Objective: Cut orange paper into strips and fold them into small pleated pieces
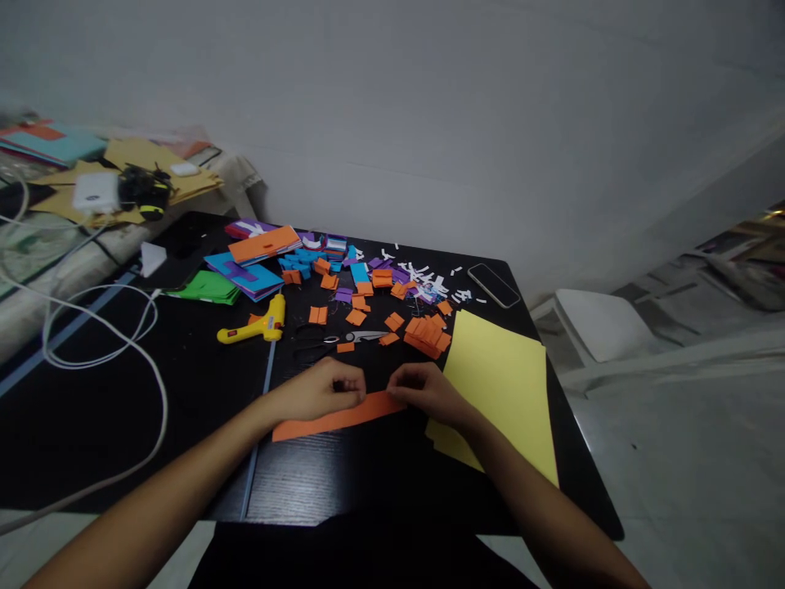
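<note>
A long strip of orange paper (319,424) lies on the black table in front of me. My left hand (322,386) is closed, its curled fingers and thumb on the strip near the middle. At the strip's right end my right hand (429,390) pinches the paper between thumb and fingers. Just beyond my hands lie scissors (366,335) and small folded orange paper pieces (428,334), some heaped together. A stack of yellow paper sheets (500,384) is partly under my right forearm.
A yellow glue gun (263,321) lies to the left, near a white cable (160,384). Coloured paper bundles (263,245) and white paper scraps (423,278) sit toward the wall. A phone (494,285) rests at the far right; a white stool (604,323) stands beyond.
</note>
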Demonstrator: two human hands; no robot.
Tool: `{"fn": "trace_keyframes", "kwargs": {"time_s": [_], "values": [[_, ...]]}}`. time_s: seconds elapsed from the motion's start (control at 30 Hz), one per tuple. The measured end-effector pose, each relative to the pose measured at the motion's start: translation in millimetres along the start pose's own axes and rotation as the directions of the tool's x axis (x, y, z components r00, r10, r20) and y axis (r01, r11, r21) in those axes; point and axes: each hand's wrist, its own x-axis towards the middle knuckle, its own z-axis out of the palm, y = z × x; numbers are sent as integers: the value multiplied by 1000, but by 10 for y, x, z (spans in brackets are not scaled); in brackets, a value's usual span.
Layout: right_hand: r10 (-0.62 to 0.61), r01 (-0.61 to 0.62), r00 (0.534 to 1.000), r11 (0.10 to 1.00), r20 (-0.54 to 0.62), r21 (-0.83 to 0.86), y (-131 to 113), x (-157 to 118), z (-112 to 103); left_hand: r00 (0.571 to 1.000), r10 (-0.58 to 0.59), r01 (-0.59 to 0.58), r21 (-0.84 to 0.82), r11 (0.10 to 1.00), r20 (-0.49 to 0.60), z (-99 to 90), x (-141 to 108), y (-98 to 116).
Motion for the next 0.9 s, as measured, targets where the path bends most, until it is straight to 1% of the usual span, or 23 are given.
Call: {"fn": "trace_keyframes", "kwargs": {"time_s": [0.13,0.27,0.47,0.6,0.77,0.9], "values": [[24,-22,999,999,-36,48,-28,5,-43,1000,-13,12,-40,999,-16,-27,15,-38],[50,-43,997,993,-60,108,-46,0,-40,999,-23,21,-60,998,-28,-33,21,-65],[60,-54,997,990,-38,133,-22,1,-33,1000,-30,29,-62,998,-8,-38,18,-72],[22,-19,1000,986,-15,164,22,10,-31,999,-31,30,-75,997,-12,-44,18,-78],[-24,6,997,966,67,258,56,9,-8,998,-56,51,-130,990,-41,-33,32,-74],[-91,72,993,973,78,220,60,-4,10,996,-81,76,-148,986,-28,-1,42,-56]]}}
